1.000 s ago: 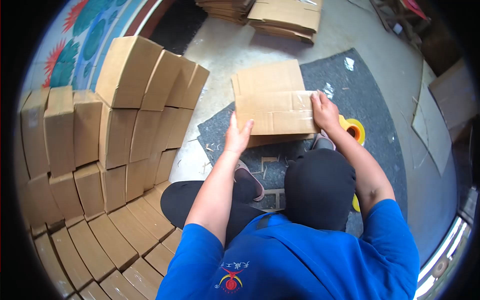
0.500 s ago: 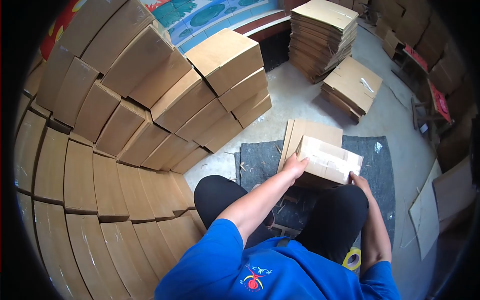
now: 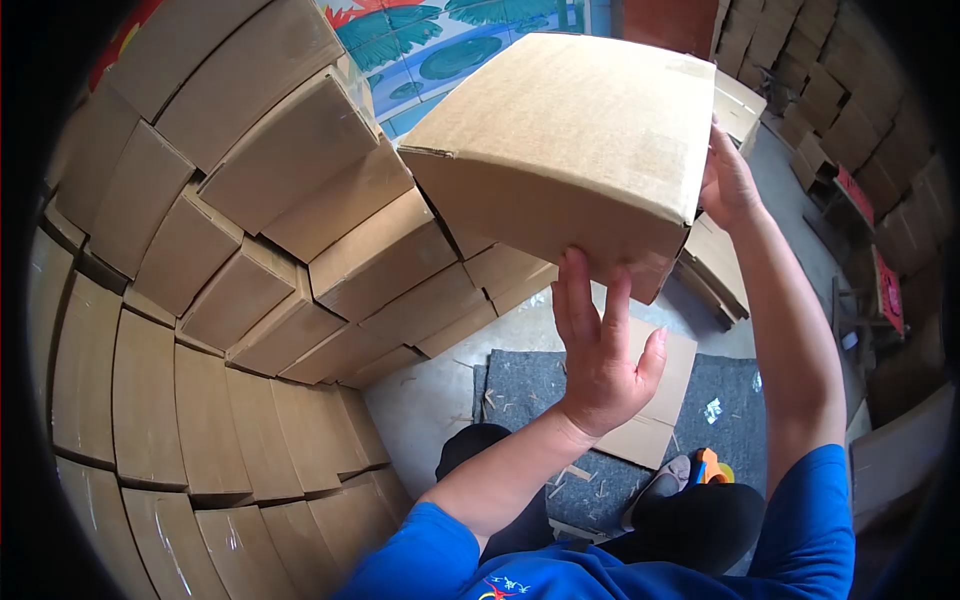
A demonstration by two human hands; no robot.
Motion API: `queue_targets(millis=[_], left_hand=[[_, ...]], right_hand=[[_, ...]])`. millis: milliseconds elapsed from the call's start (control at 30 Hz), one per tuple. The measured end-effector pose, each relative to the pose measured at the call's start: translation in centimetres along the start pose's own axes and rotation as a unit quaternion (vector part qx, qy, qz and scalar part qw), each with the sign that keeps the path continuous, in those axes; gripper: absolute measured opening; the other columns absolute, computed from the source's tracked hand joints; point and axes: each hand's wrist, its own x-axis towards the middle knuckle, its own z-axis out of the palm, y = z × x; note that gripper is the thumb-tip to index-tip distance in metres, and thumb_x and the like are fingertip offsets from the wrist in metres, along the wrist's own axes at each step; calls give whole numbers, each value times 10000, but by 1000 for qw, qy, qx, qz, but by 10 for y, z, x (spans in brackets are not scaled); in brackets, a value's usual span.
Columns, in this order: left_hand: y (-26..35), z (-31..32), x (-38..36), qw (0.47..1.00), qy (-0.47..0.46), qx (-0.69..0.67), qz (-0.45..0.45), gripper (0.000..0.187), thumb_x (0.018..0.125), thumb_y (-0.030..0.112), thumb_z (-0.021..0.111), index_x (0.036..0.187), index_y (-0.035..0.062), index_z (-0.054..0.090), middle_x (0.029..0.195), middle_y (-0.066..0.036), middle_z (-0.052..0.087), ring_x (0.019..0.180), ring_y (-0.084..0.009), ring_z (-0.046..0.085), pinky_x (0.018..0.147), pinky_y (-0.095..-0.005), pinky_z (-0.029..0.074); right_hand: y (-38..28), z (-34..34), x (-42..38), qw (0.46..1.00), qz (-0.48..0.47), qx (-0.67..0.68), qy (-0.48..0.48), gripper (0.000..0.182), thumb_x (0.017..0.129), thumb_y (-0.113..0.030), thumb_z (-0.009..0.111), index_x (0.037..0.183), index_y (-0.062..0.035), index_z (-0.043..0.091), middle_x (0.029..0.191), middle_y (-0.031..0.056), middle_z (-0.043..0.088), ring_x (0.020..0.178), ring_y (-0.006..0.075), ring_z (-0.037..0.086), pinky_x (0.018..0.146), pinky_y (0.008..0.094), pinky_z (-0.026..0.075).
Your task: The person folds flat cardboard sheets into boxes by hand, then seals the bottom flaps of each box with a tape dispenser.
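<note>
A closed cardboard box (image 3: 560, 120) is raised in front of me at the height of the stacked cartons, overlapping the end of the stack in this view. My right hand (image 3: 730, 180) grips its right side, with the fingertips partly hidden behind the edge. Below its near face, my left hand (image 3: 605, 365) is open, fingers stretched upward and thumb apart. Its fingertips rest against the lower part of that face. Beneath my hands, a flat cardboard sheet (image 3: 655, 400) lies on the dark mat (image 3: 530, 385).
Stacked cartons (image 3: 390, 250) form a wall along the left and ahead. Flattened cardboard (image 3: 715, 260) is piled beyond the mat. An orange tape dispenser (image 3: 710, 465) sits by my foot. Red-topped stools (image 3: 885, 285) and more cardboard line the right side.
The box has gone from my lap up and forward to stack height. My left hand has shifted from gripping its corner to stretched fingers at its near face. My body has risen.
</note>
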Motion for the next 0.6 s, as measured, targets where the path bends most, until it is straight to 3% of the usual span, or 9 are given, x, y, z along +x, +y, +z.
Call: queue_targets(millis=[33, 67, 133, 200, 267, 333, 433, 533, 600], left_hand=[[-15, 7, 2, 999, -10, 35, -5, 947, 793, 100, 730, 1555, 54, 170, 1583, -302, 93, 1469, -472, 137, 1170, -575, 171], [-32, 15, 5, 998, -34, 54, -19, 936, 778, 111, 738, 1550, 73, 209, 1585, -305, 123, 1463, -494, 136, 1160, -605, 157], [-54, 23, 13, 988, -99, 73, -90, 886, 798, 117, 733, 1534, 54, 245, 1596, -276, 128, 1464, -483, 154, 1172, -574, 173], [-74, 29, 18, 985, -103, 2, -140, 868, 805, 88, 729, 1528, 33, 253, 1598, -267, 132, 1466, -459, 182, 1189, -504, 209], [-87, 28, 19, 984, -96, -20, -152, 869, 807, 80, 727, 1530, 28, 248, 1595, -267, 148, 1466, -449, 192, 1190, -493, 218], [-98, 22, 23, 985, -77, -31, -148, 861, 815, 75, 720, 1529, 12, 243, 1580, -266, 207, 1462, -426, 230, 1190, -477, 230], [-107, 15, 30, 985, -65, -58, -150, 845, 821, 81, 720, 1522, 8, 253, 1573, -263, 232, 1458, -426, 242, 1189, -482, 232], [-113, 20, 29, 984, -83, -73, -142, 819, 821, 108, 736, 1501, 6, 291, 1579, -288, 193, 1459, -483, 198, 1183, -529, 232], [-116, 23, 28, 983, -84, -67, -147, 814, 812, 98, 748, 1494, 11, 313, 1583, -275, 193, 1461, -452, 216, 1183, -505, 241]], right_hand=[[18, 8, 31, 999, 24, -16, -17, 613, 953, -496, 615, 1387, -83, 489, 1310, 90, 554, 1108, 204, 572, 914, 347, 484], [35, 33, 48, 995, 47, -80, 45, 653, 953, -490, 619, 1425, -68, 460, 1386, 82, 518, 1128, 207, 562, 916, 357, 472], [47, 72, 45, 967, 70, -243, 5, 674, 959, -529, 585, 1418, -44, 498, 1315, 130, 587, 1161, 188, 555, 945, 350, 455], [59, 90, 54, 952, 102, -288, 25, 652, 966, -545, 556, 1366, -31, 549, 1267, 130, 623, 1143, 182, 565, 940, 345, 455], [77, 84, 61, 960, 101, -257, 35, 653, 972, -572, 519, 1349, -40, 553, 1279, 111, 616, 1162, 186, 550, 969, 373, 429], [82, 83, 50, 991, 96, -78, 59, 672, 976, -614, 467, 1348, -61, 551, 1299, 96, 603, 1200, 191, 521, 1014, 385, 377], [72, 83, -3, 993, 48, -102, 26, 677, 972, -633, 432, 1387, -106, 524, 1363, 63, 563, 1275, 197, 461, 1059, 394, 294], [93, 86, -19, 984, -3, -176, 3, 663, 952, -575, 537, 1459, -152, 464, 1405, 41, 514, 1315, 178, 405, 1065, 381, 281], [94, 105, -5, 990, 9, -131, 44, 679, 934, -547, 593, 1426, -93, 485, 1387, 78, 522, 1299, 204, 418, 1094, 380, 287]])
